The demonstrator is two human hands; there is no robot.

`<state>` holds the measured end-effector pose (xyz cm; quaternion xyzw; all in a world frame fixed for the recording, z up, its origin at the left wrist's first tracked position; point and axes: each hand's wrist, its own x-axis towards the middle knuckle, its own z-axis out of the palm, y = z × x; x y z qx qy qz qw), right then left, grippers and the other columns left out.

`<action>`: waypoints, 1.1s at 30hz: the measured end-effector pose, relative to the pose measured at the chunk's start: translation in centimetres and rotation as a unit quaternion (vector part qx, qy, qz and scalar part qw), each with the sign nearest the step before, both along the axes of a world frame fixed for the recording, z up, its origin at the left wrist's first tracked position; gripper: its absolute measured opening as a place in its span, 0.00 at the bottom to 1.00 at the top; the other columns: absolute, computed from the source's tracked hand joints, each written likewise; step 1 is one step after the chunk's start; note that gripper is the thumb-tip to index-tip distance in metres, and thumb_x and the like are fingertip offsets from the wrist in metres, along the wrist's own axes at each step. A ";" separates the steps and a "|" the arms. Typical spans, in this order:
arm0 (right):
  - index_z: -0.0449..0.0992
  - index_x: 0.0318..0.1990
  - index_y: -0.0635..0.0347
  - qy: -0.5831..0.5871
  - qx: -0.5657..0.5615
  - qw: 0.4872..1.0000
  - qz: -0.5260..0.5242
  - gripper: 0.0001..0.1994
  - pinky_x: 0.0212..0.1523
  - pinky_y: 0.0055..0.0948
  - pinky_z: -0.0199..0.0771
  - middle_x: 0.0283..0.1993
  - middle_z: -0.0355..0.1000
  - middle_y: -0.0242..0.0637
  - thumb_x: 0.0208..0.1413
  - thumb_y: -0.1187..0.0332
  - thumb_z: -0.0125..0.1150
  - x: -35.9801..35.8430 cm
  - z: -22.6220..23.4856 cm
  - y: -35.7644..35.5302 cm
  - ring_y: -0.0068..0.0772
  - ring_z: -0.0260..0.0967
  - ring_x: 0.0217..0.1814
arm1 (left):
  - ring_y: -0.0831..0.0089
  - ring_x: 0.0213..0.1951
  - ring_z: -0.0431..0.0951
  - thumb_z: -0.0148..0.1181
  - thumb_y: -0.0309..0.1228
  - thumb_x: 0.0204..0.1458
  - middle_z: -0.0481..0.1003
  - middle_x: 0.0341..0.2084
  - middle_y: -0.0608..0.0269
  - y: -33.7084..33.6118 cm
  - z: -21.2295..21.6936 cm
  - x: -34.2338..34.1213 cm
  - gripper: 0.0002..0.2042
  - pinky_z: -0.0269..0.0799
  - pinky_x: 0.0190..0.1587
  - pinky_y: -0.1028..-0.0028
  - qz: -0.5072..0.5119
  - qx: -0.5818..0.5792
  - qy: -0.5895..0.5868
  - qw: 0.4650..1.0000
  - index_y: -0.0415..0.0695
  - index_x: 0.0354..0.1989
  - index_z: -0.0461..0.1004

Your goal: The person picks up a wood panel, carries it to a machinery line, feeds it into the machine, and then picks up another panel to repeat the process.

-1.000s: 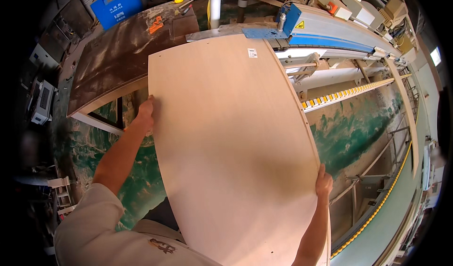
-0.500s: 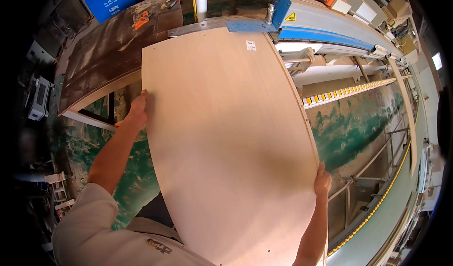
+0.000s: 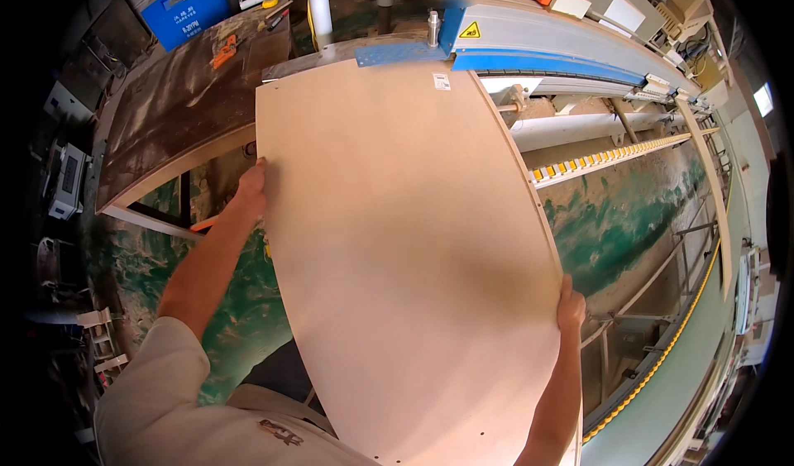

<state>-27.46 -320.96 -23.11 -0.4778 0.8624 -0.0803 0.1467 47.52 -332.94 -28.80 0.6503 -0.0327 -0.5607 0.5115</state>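
"Wooden panel (image 3: 405, 243), where?"
"Above the dusty green floor (image 3: 240, 325), its far end beside a blue plate (image 3: 395, 54), a brown table (image 3: 182, 119) to its left."
"Grip?"
"Left hand (image 3: 252, 189) and right hand (image 3: 571, 309) clasp opposite long edges, their undersides hidden."

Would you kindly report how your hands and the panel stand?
Left hand gripping panel by left edge, right hand by right edge. Blue plate at far edge, contact unclear.
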 end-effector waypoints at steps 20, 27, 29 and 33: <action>0.72 0.59 0.61 0.163 -0.251 0.942 -0.149 0.23 0.61 0.53 0.66 0.59 0.70 0.52 0.67 0.53 0.55 -0.8 -1.2 5.2 0.58 0.66 0.61 | 0.67 0.39 0.76 0.53 0.44 0.67 0.75 0.37 0.59 -8.9 3.3 -21.5 0.19 0.73 0.39 0.62 0.115 -0.008 0.017 0.993 0.38 0.49 0.75; 0.75 0.54 0.68 0.057 -0.284 0.942 -0.170 0.18 0.60 0.51 0.68 0.56 0.72 0.54 0.65 0.63 0.57 17.6 0.4 9.6 0.55 0.69 0.58 | 0.71 0.34 0.75 0.46 0.46 0.69 0.74 0.31 0.61 -12.7 2.1 -26.1 0.21 0.72 0.36 0.64 0.004 -0.007 -0.020 1.000 0.38 0.50 0.75; 0.74 0.54 0.68 0.045 -0.312 0.936 -0.159 0.17 0.59 0.49 0.68 0.55 0.72 0.55 0.65 0.65 0.57 23.8 1.4 9.5 0.56 0.69 0.58 | 0.70 0.38 0.75 0.45 0.48 0.69 0.74 0.36 0.58 -13.3 4.0 -25.8 0.23 0.74 0.39 0.65 -0.091 0.037 -0.026 0.995 0.39 0.56 0.72; 0.74 0.53 0.70 -0.021 -0.354 0.929 -0.109 0.15 0.58 0.46 0.70 0.51 0.73 0.53 0.64 0.68 0.55 34.9 2.6 8.8 0.53 0.71 0.55 | 0.68 0.45 0.77 0.45 0.55 0.67 0.72 0.53 0.54 -12.4 5.6 -20.7 0.30 0.77 0.45 0.63 -0.182 -0.034 0.048 0.982 0.42 0.63 0.67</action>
